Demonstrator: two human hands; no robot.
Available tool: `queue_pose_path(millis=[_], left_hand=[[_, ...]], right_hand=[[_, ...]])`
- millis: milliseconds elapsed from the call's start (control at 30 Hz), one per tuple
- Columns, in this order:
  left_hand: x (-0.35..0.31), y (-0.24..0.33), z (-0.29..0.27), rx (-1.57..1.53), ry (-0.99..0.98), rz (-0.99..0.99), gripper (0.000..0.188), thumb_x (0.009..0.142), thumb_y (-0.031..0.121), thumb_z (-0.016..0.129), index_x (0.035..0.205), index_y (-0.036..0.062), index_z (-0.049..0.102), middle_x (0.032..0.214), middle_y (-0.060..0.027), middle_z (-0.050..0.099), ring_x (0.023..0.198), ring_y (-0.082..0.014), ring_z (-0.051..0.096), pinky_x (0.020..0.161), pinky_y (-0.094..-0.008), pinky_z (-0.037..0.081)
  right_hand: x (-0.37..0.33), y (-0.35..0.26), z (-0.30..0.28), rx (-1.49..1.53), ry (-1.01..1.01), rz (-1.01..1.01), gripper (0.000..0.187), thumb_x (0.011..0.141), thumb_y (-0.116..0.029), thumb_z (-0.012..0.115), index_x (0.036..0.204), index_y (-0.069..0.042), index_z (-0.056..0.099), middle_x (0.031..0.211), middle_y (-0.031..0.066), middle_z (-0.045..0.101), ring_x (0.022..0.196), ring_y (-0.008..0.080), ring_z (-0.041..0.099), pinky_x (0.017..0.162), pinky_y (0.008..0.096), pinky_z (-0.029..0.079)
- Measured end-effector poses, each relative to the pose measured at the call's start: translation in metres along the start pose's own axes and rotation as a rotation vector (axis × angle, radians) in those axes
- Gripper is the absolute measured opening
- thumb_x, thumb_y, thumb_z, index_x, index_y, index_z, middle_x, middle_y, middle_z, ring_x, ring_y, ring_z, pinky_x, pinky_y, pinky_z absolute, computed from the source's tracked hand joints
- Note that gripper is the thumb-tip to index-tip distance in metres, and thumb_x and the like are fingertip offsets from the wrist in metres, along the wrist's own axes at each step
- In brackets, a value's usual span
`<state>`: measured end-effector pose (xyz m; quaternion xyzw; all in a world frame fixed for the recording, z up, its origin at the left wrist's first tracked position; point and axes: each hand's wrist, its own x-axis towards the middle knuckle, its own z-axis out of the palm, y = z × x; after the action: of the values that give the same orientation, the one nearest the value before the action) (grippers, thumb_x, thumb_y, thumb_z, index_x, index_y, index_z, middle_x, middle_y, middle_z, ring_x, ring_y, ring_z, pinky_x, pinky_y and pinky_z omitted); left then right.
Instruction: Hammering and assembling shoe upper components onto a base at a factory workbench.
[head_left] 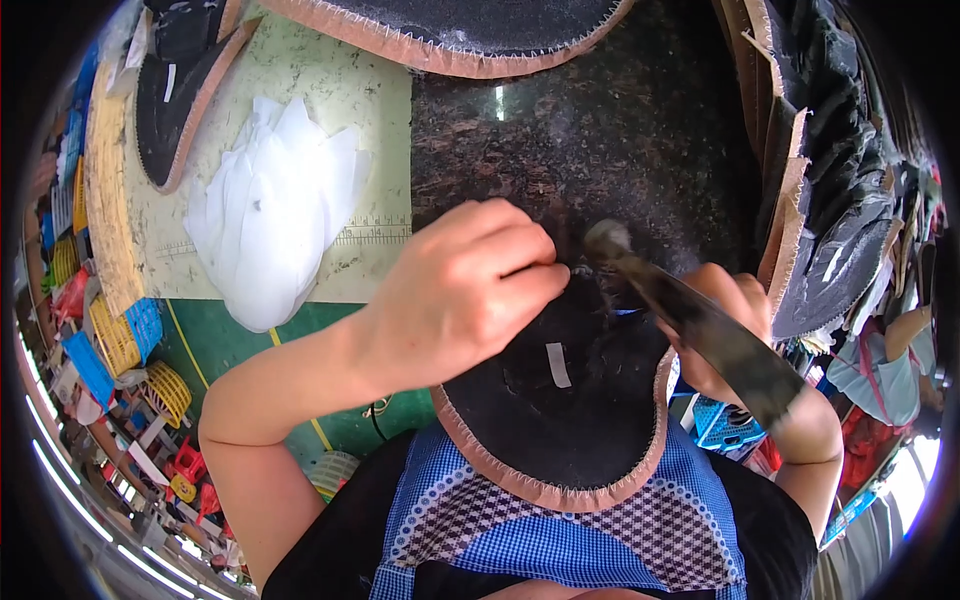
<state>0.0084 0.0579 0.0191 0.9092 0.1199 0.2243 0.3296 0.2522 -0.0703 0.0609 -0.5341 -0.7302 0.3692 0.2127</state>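
Observation:
A black shoe upper (pixel 520 430) with a stitched brown rim and a small white tag lies in front of me, its rounded end toward my body. Over its far left part is my left hand (pixel 485 275), fingers curled and pressed together. What they pinch is hidden. My right hand (pixel 720 310) is closed round a dark metal hammer (pixel 715 345), blurred by motion. The hammer's rounded end is over the upper's far part, near my left fingertips, and its wide flat end reaches back over my right wrist.
White thin pieces (pixel 275 210) lie stacked on the pale board (pixel 385 110) at left. A dark stone slab (pixel 580 130) covers the middle. Similar uppers lie at the far edge (pixel 490 35) and far left (pixel 180 100); several are piled at right (pixel 830 220). Yellow baskets (pixel 115 335) stand beyond the left edge.

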Motion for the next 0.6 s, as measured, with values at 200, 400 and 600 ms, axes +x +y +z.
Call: queue_pose_path(millis=[200,400,600], left_hand=[[0.000,0.002,0.001,-0.019,-0.011,-0.046,0.018,0.068,-0.001,0.080,0.084,0.0017,0.071,0.081,-0.0053,0.063,0.070,-0.0210,0.061,0.058,-0.0315,0.050],[0.019,-0.011,0.002,0.046,-0.008,0.054,0.020,0.069,0.001,0.082,0.086,0.0019,0.073,0.083,-0.0048,0.062,0.073,-0.0217,0.061,0.063,-0.0330,0.050],[0.014,-0.014,-0.005,-0.126,-0.028,-0.019,0.020,0.070,0.003,0.082,0.089,0.0021,0.074,0.083,-0.0046,0.061,0.076,-0.0220,0.061,0.065,-0.0341,0.051]], right_hand=[[-0.009,-0.004,0.002,-0.093,0.091,0.153,0.021,0.083,-0.014,0.071,0.093,0.001,0.061,0.066,0.0084,0.062,0.047,0.0286,0.058,0.046,0.0382,0.047],[-0.017,0.003,0.008,-0.087,0.130,0.047,0.009,0.080,-0.001,0.069,0.083,-0.001,0.061,0.073,0.0112,0.049,0.055,0.0292,0.057,0.046,0.0350,0.041],[0.000,-0.014,-0.005,-0.049,0.105,0.151,0.009,0.079,-0.001,0.069,0.082,-0.002,0.061,0.072,0.0110,0.051,0.052,0.0293,0.058,0.045,0.0378,0.043]])
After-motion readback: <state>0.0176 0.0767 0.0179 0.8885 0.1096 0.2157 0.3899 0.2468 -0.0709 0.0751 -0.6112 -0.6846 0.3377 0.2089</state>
